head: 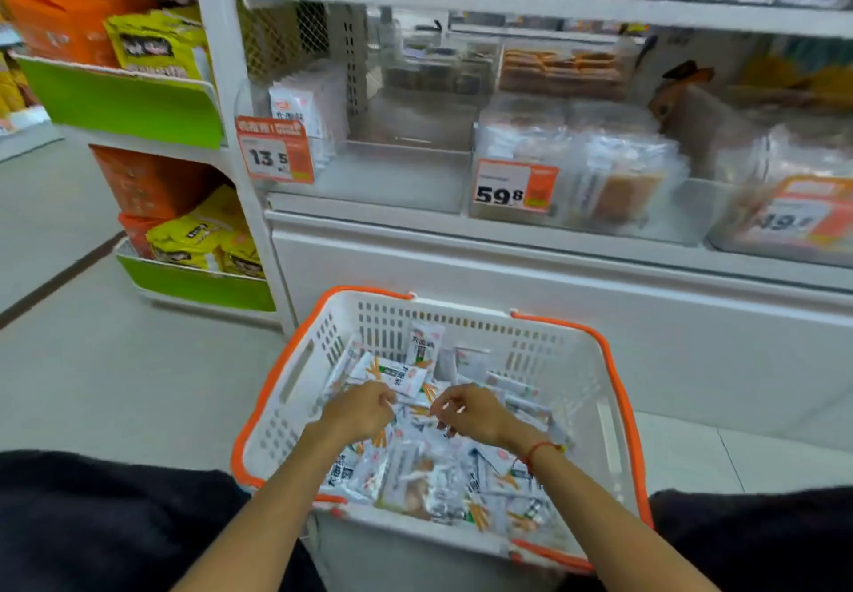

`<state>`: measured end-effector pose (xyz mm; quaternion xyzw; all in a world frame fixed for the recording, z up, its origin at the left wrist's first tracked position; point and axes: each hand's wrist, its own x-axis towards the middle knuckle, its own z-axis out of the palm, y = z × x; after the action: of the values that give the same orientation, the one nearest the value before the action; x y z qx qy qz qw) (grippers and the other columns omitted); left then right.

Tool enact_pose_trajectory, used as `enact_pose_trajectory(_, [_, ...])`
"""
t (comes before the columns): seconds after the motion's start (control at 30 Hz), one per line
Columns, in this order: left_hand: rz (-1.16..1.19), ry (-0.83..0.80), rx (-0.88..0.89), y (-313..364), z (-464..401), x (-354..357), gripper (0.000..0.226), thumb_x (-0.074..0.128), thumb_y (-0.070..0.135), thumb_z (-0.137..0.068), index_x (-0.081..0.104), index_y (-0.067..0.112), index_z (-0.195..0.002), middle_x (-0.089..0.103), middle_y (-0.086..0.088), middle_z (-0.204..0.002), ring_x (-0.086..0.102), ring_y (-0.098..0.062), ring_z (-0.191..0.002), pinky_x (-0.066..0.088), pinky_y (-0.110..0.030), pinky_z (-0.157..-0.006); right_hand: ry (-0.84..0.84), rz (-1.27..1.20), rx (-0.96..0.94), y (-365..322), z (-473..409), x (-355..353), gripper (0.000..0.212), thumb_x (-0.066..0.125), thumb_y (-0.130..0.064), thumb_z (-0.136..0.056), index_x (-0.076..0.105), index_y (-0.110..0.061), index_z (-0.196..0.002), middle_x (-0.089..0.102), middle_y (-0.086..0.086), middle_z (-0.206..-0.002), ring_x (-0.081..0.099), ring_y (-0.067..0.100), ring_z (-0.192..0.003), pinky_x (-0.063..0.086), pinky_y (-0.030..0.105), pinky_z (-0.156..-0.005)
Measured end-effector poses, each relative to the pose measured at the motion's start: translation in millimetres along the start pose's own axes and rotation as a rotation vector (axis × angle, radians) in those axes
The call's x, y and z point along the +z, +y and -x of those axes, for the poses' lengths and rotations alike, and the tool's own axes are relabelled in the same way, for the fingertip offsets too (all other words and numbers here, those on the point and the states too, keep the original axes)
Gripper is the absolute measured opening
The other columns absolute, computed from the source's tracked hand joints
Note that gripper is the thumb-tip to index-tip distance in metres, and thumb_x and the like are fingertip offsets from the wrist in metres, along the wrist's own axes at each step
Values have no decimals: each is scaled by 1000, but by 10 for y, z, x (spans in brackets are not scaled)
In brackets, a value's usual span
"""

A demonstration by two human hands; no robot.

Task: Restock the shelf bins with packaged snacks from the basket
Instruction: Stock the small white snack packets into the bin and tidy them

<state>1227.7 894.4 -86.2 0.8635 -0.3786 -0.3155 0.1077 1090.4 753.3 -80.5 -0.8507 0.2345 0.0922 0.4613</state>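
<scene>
Both grips, left hand (357, 414) and right hand (471, 411), fingers curled among snack packets (429, 476) in basket (614, 388), hold unclear.

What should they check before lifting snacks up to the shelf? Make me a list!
1. Snacks left in the basket: ok, many white packets inside.
2. Both hands in the basket: ok, left hand and right hand are over the packets.
3. Firm grip on packets: cannot tell, the fingers are curled at the packets but the hold is unclear.
4. Room in the 13.5 bin: ok, mostly empty, a few matching packs at its left.
5. Way up to the bin clear: ok, nothing between.
</scene>
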Motion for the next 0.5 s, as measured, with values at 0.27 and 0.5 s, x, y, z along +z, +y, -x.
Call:
enact_pose_trajectory(0.27, [-232,-191,-95,-294,-179,669,67,54,20,-92,20,24,-150,26,-4,-152,35,-26,-134,37,-38,-103,-186,321,174,671,-96,490,69,64,-32,-89,29,-19,-147,35,4,-150,38,25,-134,32,36,-110])
enact_pose_trajectory(0.5, [-181,-126,-88,-482,-315,736,54,71,22,-81,48,28,-130,44,-1,-139,35,-24,-130,40,-37,-98,-133,420,137,800,-219,677,74,75,-33,-77,39,-16,-140,47,8,-135,47,27,-122,40,39,-105])
